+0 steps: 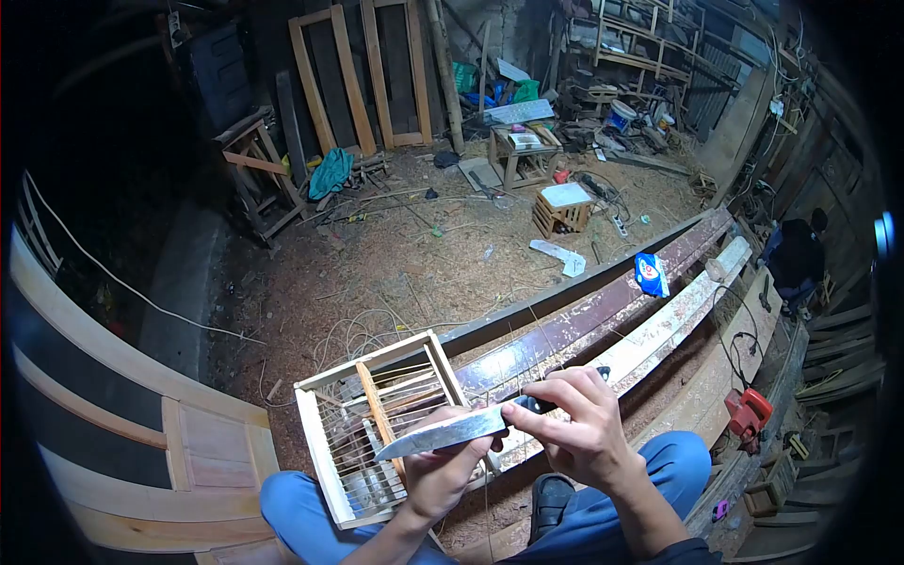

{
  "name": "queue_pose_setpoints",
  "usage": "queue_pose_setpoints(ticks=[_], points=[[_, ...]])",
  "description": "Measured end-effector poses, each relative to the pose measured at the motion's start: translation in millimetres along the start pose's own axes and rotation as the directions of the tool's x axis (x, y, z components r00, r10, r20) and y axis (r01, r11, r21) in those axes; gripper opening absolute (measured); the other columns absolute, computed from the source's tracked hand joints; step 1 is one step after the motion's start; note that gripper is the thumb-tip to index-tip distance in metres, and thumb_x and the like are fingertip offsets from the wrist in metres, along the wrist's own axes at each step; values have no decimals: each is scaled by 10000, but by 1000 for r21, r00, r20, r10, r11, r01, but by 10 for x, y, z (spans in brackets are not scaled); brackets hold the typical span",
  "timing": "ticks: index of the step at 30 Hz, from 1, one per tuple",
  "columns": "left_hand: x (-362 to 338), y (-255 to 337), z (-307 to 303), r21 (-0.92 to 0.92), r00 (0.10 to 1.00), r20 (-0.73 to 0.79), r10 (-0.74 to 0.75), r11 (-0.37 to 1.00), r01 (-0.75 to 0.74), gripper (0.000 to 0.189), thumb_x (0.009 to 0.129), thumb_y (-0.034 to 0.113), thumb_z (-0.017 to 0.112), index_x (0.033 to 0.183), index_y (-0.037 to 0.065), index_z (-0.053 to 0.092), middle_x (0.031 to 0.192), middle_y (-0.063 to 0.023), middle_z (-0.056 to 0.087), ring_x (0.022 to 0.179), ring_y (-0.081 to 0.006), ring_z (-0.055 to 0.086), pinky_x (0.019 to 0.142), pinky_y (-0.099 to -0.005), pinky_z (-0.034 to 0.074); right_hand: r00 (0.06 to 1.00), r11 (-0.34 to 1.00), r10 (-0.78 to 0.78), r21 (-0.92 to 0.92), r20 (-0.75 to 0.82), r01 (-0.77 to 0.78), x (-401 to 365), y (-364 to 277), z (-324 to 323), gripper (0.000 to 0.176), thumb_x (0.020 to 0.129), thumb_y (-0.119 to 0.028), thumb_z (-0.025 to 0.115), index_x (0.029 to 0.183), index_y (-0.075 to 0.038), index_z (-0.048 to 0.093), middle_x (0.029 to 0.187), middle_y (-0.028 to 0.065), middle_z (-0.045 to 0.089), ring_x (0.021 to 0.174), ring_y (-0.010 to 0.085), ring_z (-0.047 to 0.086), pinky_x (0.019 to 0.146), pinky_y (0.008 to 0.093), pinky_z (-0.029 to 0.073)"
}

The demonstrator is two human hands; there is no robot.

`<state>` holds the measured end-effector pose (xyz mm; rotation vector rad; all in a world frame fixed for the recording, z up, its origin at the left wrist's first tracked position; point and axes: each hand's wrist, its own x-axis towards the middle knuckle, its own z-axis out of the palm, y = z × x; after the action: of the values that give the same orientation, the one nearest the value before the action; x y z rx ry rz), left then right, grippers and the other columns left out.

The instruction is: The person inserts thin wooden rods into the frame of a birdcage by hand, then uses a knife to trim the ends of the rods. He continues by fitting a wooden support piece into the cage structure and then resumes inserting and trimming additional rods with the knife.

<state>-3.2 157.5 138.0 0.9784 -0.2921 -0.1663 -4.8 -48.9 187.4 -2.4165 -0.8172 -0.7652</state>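
A knife with a broad metal blade and a dark handle lies across the front of me, its tip pointing left. My right hand grips it at the handle, the fingers bent over it. Just beneath the blade, my left hand is closed, its fingers partly hidden by the blade; whatever it holds is not clear. A thin strip runs vertically near its fingertips. Behind my left hand, a wooden cage-like frame with thin rods rests tilted against my left knee.
Long planks run from my lap to the upper right, with a blue packet on them. A red power tool with a cord lies right. A small slatted crate stands on the littered floor. Panelled woodwork is at left.
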Motion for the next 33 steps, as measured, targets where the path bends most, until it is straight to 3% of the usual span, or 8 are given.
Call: queue_pose_setpoints(ticks=[4,9,11,19,21,27,31,33], points=[[5,99,81,72,993,-78,-90,993,96,188,1000,-3,686,1182,-50,698,1008,-133,766,909,-156,740,792,-277,613,1000,999,20,-34,6,-19,20,7,-19,439,815,-125,712,1238,-231,760,1041,50,678,940,245,644,825,394,495],[9,165,181,37,998,43,-47,998,46,139,1023,11,664,1118,-65,732,938,-145,778,817,-130,735,709,-250,604,950,953,220,-159,-223,-258,3,346,-83,227,863,-53,737,1076,-128,764,957,74,683,878,273,628,787,405,479],[29,194,172,23,999,0,-49,999,49,150,1022,8,665,1131,-79,722,940,-156,775,804,-140,731,706,-258,602,924,974,208,-22,-320,-227,-14,374,-71,295,822,-2,788,1090,-115,738,947,72,681,852,278,630,740,404,473],[-22,-29,16,-94,1000,-22,-11,996,9,272,1017,-7,669,1281,-70,649,1054,-184,758,842,-185,720,769,-309,602,989,990,102,107,-106,-91,21,-28,60,299,797,-204,863,1083,-199,778,909,19,688,805,226,631,703,372,461],[-48,-18,7,-154,994,23,-104,982,107,303,1011,-26,665,1309,-72,627,1073,-180,748,859,-192,715,785,-310,598,991,990,99,105,-94,-89,41,-24,56,272,804,-205,852,1068,-206,786,905,17,684,799,224,628,708,372,460],[-11,84,24,-127,980,-19,-197,973,193,237,1016,-13,667,1247,-67,676,1002,-167,759,840,-143,713,757,-274,595,990,995,95,10,-105,-94,33,130,31,148,854,-204,791,1002,-195,805,887,24,677,807,225,629,738,384,461],[10,122,91,-50,996,-16,-89,995,88,161,1018,-2,670,1157,-47,737,965,-179,771,782,-137,727,690,-261,611,939,944,192,-208,-286,-256,40,397,-10,106,869,-123,762,974,-118,750,890,55,670,832,264,612,753,396,453],[17,138,90,-88,992,-11,-122,989,121,170,1016,-4,671,1168,-53,730,962,-182,774,791,-137,728,692,-261,610,923,964,219,-75,-316,-254,30,371,-51,168,872,-86,792,1028,-112,734,886,62,666,838,277,609,752,411,456]])
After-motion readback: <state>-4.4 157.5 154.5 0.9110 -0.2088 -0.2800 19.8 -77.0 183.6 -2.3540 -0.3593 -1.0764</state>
